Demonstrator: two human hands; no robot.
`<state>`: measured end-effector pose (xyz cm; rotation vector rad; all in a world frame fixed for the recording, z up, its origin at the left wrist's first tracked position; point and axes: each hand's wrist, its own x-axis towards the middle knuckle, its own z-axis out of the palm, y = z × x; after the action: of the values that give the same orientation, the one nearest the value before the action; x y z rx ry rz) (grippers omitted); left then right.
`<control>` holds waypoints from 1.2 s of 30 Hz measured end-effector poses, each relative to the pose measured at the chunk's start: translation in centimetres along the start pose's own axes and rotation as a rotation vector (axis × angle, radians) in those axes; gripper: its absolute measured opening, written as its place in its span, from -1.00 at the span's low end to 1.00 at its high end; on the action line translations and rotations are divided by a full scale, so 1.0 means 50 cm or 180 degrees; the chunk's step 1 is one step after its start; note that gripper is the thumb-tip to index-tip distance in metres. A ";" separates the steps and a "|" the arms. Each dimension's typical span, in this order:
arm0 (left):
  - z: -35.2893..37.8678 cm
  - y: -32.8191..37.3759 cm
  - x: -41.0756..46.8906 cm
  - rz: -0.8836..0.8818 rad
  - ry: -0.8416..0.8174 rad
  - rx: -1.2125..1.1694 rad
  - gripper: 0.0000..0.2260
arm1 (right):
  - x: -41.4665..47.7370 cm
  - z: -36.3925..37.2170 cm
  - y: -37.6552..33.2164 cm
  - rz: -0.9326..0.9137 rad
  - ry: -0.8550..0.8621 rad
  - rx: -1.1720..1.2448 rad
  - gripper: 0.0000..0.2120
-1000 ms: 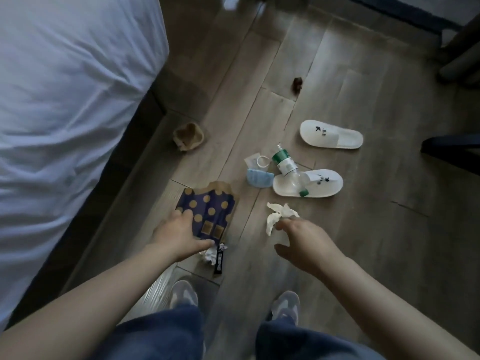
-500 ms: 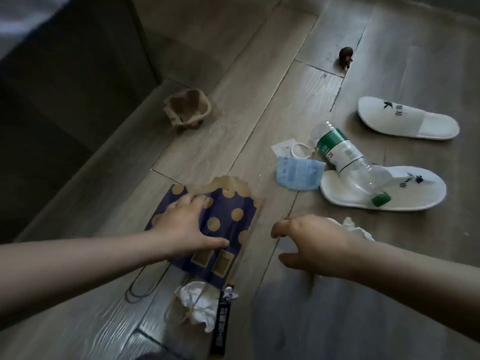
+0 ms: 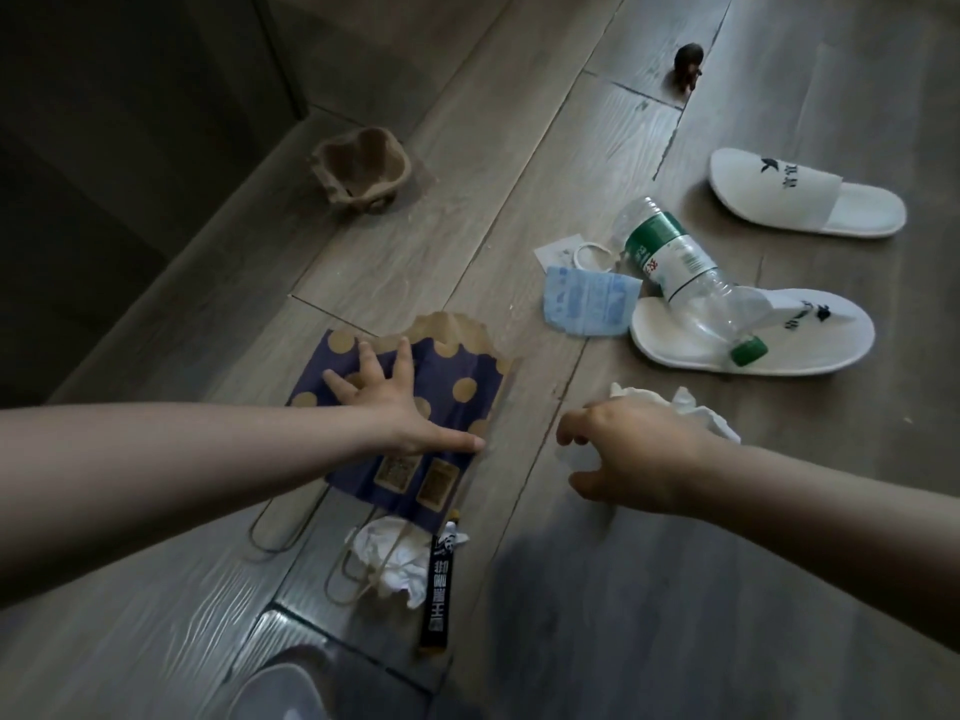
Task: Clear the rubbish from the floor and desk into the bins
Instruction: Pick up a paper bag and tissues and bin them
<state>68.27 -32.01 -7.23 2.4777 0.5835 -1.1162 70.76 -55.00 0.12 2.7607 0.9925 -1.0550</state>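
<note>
A blue paper bag with tan dots point(image 3: 457, 376) lies flat on the wooden floor, and my left hand point(image 3: 395, 402) presses on it with fingers spread. My right hand point(image 3: 639, 454) curls over a crumpled white tissue point(image 3: 696, 410), a bit of which shows between thumb and fingers. Another crumpled tissue point(image 3: 395, 558) and a black sachet point(image 3: 439, 600) lie by the bag's handles. Farther off are a blue face mask point(image 3: 587, 304), an empty plastic bottle point(image 3: 685, 272) with a green cap, a white wrapper point(image 3: 561, 249) and a brown pulp cup holder point(image 3: 363, 168).
Two white slippers point(image 3: 810, 194) point(image 3: 821, 330) lie at the right, and the bottle rests on the nearer one. A small brown lump point(image 3: 688, 70) sits at the far floor. The dark bed base point(image 3: 130, 122) walls off the left. My shoe point(image 3: 275, 693) is at the bottom.
The view has dropped closer to the floor. My left hand has spread flat on the paper bag, and my right hand has closed down over the tissue.
</note>
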 end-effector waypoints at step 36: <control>-0.080 -0.151 -0.045 0.0704 0.1237 -0.0660 -0.05 | -0.018 0.069 -0.047 -0.0153 -0.0103 0.0180 -0.53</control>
<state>65.57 -24.17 -4.16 2.5099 0.4838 -0.4682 66.87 -54.43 -1.52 2.7676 1.0459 -1.1480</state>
